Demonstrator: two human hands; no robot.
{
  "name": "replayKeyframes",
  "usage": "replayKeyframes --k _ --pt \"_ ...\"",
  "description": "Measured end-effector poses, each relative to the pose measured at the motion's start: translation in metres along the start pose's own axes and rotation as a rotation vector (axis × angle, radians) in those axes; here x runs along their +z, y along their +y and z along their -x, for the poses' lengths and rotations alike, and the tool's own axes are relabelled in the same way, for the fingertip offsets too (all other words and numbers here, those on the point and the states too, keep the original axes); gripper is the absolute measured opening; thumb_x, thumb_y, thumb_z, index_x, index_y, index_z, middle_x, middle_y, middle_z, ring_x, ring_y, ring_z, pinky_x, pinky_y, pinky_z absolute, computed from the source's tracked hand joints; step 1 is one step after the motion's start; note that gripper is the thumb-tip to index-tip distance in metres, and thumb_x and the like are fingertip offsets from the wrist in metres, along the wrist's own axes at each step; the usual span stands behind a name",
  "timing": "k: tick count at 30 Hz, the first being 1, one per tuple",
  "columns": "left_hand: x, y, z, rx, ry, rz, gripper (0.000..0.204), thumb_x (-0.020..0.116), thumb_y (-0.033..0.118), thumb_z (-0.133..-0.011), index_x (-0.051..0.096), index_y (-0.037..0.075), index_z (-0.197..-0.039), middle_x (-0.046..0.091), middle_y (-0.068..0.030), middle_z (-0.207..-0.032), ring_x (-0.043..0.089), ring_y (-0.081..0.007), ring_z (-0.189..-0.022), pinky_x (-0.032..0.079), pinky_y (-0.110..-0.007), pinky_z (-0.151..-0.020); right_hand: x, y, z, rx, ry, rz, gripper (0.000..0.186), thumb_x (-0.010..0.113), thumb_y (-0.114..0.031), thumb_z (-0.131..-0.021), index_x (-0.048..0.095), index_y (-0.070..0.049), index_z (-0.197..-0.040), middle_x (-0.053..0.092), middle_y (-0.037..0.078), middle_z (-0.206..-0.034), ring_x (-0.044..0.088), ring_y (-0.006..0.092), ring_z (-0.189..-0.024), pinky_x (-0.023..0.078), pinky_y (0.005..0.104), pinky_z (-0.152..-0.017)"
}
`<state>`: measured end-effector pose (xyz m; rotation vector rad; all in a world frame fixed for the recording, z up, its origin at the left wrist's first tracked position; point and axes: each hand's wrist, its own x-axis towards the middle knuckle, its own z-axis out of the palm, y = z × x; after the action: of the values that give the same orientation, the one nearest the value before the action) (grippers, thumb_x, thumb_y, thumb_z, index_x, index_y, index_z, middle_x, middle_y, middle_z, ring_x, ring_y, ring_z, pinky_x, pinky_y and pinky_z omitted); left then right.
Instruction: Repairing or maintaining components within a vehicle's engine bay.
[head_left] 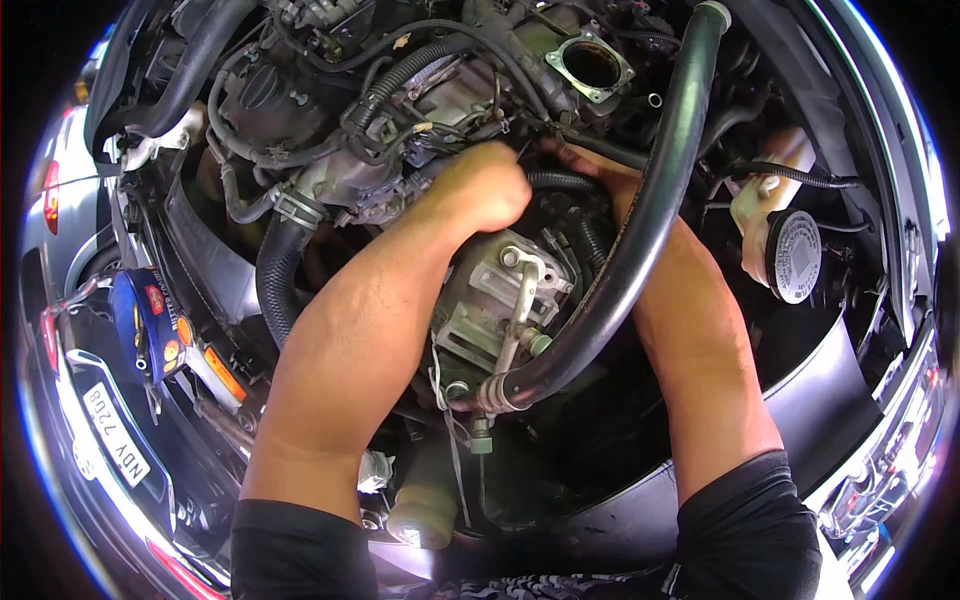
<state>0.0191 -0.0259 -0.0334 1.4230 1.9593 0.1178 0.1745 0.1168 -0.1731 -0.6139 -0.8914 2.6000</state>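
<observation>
My left hand [490, 186] is closed in a fist over the middle of a car engine. Whatever its fingers hold is hidden underneath them. Close by on the right, my right hand [588, 160] reaches in behind a thick black hose [664, 190], which covers part of it. Its visible fingers stretch leftward toward my left hand, and their tips are in shadow. A black corrugated conduit [562, 181] runs between the two hands. Below my left hand sits a grey cast-metal unit [475, 305] with a bent metal pipe [522, 305] on it.
An open round metal flange [622, 78] lies beyond my right hand. A reservoir with a round cap [797, 255] stands at the right. Another black hose [280, 270] curves down at the left, near a blue item [140, 325]. Another car [85, 370] is beyond the left edge.
</observation>
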Motion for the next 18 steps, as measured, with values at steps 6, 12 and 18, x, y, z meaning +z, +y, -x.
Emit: replayKeyframes --k 6,12,18 --pt "-0.009 -0.004 -0.016 -0.079 -0.038 -0.123 0.019 0.054 0.009 -0.071 0.067 -0.003 -0.08 0.064 -0.0256 -0.082 0.064 -0.04 -0.081 0.051 -0.045 -0.069 0.008 0.009 -0.008 -0.086 0.091 0.594 0.053 0.072 -0.015 -0.082 0.048 -0.003 -0.128 0.056 0.012 -0.123 0.051 0.0226 -0.116 0.043 0.0335 -0.102" --pt "0.049 -0.048 -0.009 -0.117 0.083 0.124 0.028 0.05 0.015 -0.081 0.062 0.006 -0.105 0.063 -0.0217 -0.105 0.059 -0.0385 -0.099 0.047 -0.046 -0.085 0.009 0.01 -0.008 -0.357 0.011 0.963 0.027 0.061 -0.022 -0.09 0.061 -0.007 -0.112 0.064 0.01 -0.108 0.059 0.0229 -0.099 0.05 0.0362 -0.087" --pt "0.061 -0.079 -0.007 0.045 0.113 0.149 0.037 0.046 0.017 -0.088 0.056 0.006 -0.122 0.06 -0.0242 -0.108 0.058 -0.0411 -0.1 0.046 -0.046 -0.086 0.011 0.008 -0.007 -0.35 0.02 1.044 0.027 0.061 -0.026 -0.091 0.062 -0.007 -0.11 0.064 0.008 -0.104 0.059 0.0205 -0.096 0.049 0.0361 -0.085"
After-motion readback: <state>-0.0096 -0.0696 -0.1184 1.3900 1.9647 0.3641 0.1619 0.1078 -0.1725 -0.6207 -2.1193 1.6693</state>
